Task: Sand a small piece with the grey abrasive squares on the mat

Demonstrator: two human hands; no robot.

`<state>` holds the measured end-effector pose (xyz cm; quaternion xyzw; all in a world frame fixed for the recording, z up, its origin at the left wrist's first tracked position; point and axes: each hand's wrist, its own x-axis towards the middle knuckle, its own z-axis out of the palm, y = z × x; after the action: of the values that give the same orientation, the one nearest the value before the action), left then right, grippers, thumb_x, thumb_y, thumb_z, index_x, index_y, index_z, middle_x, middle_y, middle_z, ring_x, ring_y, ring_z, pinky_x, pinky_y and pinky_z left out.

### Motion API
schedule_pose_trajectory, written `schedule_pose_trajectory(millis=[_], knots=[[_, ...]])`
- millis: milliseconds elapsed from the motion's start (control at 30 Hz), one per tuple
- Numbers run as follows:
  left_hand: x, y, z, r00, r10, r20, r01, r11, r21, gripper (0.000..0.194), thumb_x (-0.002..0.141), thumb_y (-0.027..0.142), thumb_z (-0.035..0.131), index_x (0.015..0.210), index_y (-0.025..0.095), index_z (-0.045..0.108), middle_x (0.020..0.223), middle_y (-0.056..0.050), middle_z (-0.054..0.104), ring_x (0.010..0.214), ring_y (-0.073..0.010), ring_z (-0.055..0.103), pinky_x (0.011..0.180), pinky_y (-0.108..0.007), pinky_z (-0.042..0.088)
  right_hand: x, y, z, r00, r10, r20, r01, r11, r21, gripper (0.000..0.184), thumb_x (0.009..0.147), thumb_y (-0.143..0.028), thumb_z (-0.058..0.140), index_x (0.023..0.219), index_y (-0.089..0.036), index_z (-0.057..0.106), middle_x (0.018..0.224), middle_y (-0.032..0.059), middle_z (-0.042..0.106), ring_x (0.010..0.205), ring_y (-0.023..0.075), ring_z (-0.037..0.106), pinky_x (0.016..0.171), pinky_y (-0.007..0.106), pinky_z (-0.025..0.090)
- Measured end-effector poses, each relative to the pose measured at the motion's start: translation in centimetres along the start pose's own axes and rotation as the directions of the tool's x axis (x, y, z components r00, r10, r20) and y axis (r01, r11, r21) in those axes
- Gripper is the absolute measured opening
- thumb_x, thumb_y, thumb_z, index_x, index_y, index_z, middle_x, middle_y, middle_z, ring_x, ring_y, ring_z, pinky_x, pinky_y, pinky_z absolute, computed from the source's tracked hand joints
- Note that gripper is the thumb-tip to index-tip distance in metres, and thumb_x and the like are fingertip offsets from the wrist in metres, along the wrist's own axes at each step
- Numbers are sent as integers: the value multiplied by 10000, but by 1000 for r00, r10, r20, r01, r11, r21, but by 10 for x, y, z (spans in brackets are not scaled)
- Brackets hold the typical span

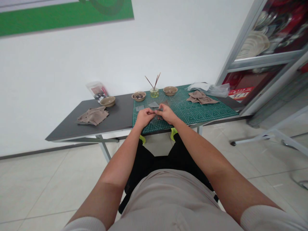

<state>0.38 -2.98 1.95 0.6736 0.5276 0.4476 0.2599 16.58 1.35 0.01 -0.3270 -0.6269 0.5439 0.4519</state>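
Two nearly closed grips meet above the green mat [190, 112]: the right hand [168, 114] pinches a small grey piece [159, 109]; what the left hand [143, 118] holds, I cannot tell. The piece looks light, probably soft, best taken by its edges.

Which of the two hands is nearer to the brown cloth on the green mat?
The right hand. It is left of the cloth and closer to the wearer; the left hand is farther left, with the right hand between it and the cloth.

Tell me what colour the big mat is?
Green, with pale grid lines; the head view shows it best.
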Motion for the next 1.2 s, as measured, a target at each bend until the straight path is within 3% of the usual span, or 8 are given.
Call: schedule_pose_trajectory(millis=[133, 300, 700, 967, 1200], knots=[[1, 2, 0, 1000, -2, -21, 4, 997, 73, 114, 688, 215, 670, 621, 179, 586, 581, 31, 580, 575, -114, 497, 571, -239, 385, -2, 0, -1, 999, -10, 35, 12, 998, -54, 527, 681, -559, 814, 791, -242, 407, 570, -56, 534, 500, 141, 553, 450, 236, 380], [1, 2, 1, 1000, 5, -19, -3, 991, 132, 124, 696, 212, 674, 612, 177, 588, 589, 28, 591, 582, -117, 509, 574, -243, 385, 0, 2, -2, 999, -28, 34, 31, 997, -72, 495, 708, -540, 794, 796, -241, 410, 556, -59, 522, 479, 124, 501, 442, 229, 355], [2, -4, -3, 1000, -28, -6, 27, 997, -76, 206, 654, 353, 755, 688, 178, 652, 585, 37, 564, 554, -104, 459, 559, -244, 370, 0, 0, -1, 1000, 8, 1, -8, 995, 98, 561, 657, -542, 819, 797, -251, 360, 586, -82, 508, 435, 96, 478, 387, 204, 295], [1, -2, 0, 996, 86, -18, -84, 988, 127, 131, 697, 191, 651, 586, 177, 583, 568, 38, 535, 584, -110, 471, 584, -243, 368, -1, 0, 1, 999, -25, 49, 25, 1000, -18, 536, 660, -516, 845, 774, -238, 402, 542, -71, 508, 475, 109, 485, 440, 223, 346], [3, -6, -2, 999, 27, -20, -29, 996, -80, 129, 663, 281, 763, 694, 171, 704, 623, 21, 629, 596, -117, 521, 590, -249, 417, 2, 1, 0, 1000, -3, 17, 0, 986, 167, 608, 603, -542, 874, 778, -243, 375, 575, -64, 542, 445, 100, 482, 388, 206, 267]])
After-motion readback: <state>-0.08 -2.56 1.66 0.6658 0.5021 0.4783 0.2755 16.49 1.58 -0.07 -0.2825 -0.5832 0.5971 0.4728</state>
